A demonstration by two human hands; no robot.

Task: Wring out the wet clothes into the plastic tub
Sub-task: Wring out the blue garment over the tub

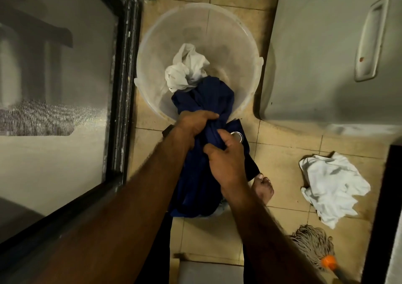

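A clear plastic tub (152, 44) stands on the tiled floor ahead of me. Inside it lies a crumpled white cloth (185, 70). A dark blue cloth with a metal eyelet (204, 101) hangs from my hands, its far end draped over the tub's near rim and into the tub. My left hand (195, 122) grips the bunched blue cloth just above the rim. My right hand (226, 159) grips the same cloth a little nearer to me, fingers curled round it. The rest of the blue cloth hangs down between my arms.
A glass door with a black frame (121, 88) runs along the left. A grey appliance (326, 55) stands at the right. On the floor lie a white cloth (332, 186) and a mop head (313, 246). My bare foot (264, 188) is beside the blue cloth.
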